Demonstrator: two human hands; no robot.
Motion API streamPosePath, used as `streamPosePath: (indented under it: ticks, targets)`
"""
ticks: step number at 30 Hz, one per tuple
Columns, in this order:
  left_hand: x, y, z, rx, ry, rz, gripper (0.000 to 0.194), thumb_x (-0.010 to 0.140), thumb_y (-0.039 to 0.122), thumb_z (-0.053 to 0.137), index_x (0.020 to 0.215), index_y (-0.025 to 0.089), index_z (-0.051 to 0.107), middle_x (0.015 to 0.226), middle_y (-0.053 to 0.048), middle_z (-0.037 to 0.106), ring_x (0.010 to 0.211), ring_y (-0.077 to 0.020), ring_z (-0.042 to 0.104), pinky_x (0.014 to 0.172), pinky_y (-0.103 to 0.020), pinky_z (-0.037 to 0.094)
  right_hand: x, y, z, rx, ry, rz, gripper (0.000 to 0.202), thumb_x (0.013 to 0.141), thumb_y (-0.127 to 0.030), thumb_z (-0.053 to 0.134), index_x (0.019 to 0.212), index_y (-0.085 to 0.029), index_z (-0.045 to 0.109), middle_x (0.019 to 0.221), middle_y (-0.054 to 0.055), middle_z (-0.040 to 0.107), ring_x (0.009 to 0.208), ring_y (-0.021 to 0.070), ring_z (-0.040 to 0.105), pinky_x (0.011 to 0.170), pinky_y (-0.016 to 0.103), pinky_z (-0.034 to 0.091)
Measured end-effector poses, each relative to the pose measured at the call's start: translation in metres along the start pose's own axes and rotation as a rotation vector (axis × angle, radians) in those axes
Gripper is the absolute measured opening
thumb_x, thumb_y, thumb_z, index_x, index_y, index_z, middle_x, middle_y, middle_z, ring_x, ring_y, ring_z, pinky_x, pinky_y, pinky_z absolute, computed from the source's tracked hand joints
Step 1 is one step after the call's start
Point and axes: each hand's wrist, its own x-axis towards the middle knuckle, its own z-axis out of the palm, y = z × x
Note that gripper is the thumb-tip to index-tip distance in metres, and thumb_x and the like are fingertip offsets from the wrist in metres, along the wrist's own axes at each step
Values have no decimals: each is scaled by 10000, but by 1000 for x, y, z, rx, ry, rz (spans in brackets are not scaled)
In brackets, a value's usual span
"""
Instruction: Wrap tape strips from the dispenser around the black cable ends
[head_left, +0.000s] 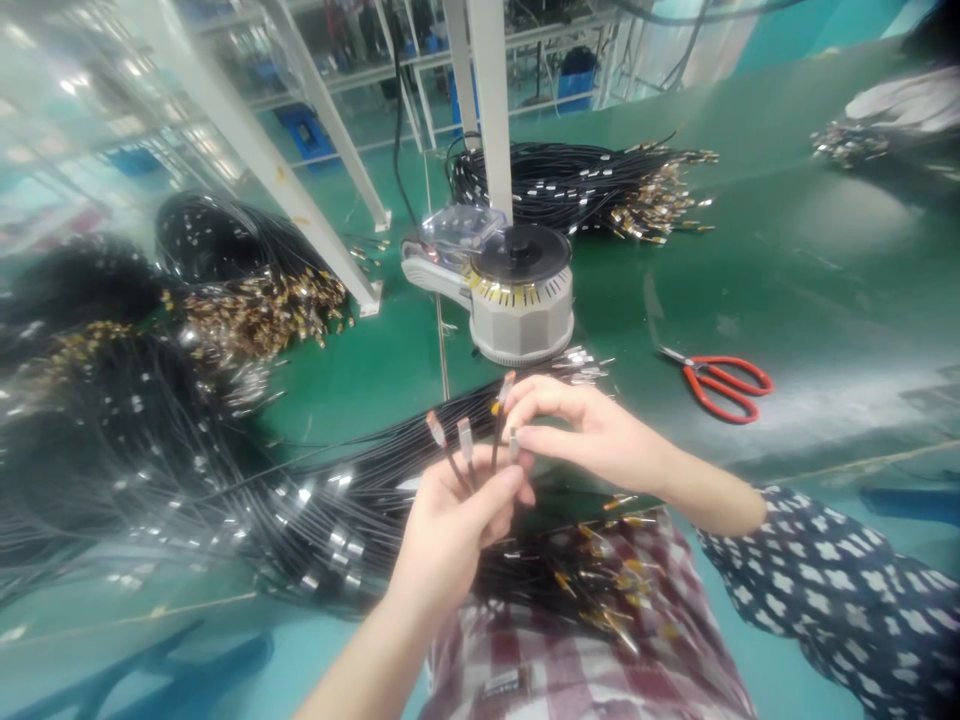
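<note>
Cables, thin and black with small silver metal plugs [466, 438], some orange at the tip, stand up in a loose fan from the bare left hand [450, 510], whose thumb and fingers are closed around them below the plugs. The bare right hand [574, 420] comes in from the right, its thumb and curled fingers nearly together at the two rightmost plugs of the fan; whether it pinches one firmly, I cannot tell. The fan is held above the green tabletop [750, 270], in front of a round white dispenser with a black top disc [521, 300].

Pliers with red handles and a silver metal nose [724, 385] lie to the right of the dispenser, handles spread. Beyond the dispenser is a coiled black cable bundle with gold-coloured ends [570, 190], behind a white metal post [491, 110]. Large heaps of black cables [217, 470] spread over the left side. More cable ends, yellow and silver [619, 585], lie over a red-and-white checked cloth [592, 665] near the person's body, below the hands.
</note>
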Motion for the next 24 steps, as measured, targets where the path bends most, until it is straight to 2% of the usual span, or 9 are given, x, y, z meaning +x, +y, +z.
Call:
streamPosePath:
  ticks: [3, 8, 12, 19, 24]
  targets:
    - [-2, 0, 0, -24, 80, 28, 255, 712, 280, 803, 886, 120, 706, 596, -15, 633, 371, -24, 365, 374, -177, 213, -3, 0, -2, 77, 85, 68, 95, 884, -262, 592, 943, -190, 609, 1001, 51, 652, 990, 187, 616, 921, 370, 480]
    - [-2, -1, 0, -46, 124, 92, 343, 719, 248, 799, 1013, 163, 645, 600, 1, 654, 355, -39, 397, 348, -159, 251, -8, 0, -7, 201, 179, 116, 195, 814, -299, 703, 845, -199, 539, 845, 8, 627, 845, 154, 615, 808, 312, 498]
    - [-2, -1, 1, -22, 106, 74, 338, 743, 231, 782, 1044, 161, 646, 612, -4, 663, 361, -37, 406, 351, -155, 256, -9, -1, -7, 206, 133, 97, 230, 771, -256, 748, 828, -195, 534, 782, -15, 607, 785, 134, 589, 767, 283, 490]
    - [-5, -2, 1, 2, 89, 75, 310, 744, 219, 787, 1040, 164, 711, 601, -9, 662, 370, -28, 401, 360, -159, 258, -6, -13, -8, 81, -14, 90, 201, 768, -141, 694, 864, -191, 524, 787, -17, 638, 788, 140, 627, 753, 280, 491]
    - [-7, -3, 1, 16, 65, 84, 317, 749, 221, 787, 1060, 184, 740, 596, -6, 658, 374, -22, 390, 362, -155, 256, -4, -16, -10, 54, -61, 84, 207, 768, -147, 687, 864, -195, 510, 757, -18, 657, 765, 144, 634, 752, 290, 505]
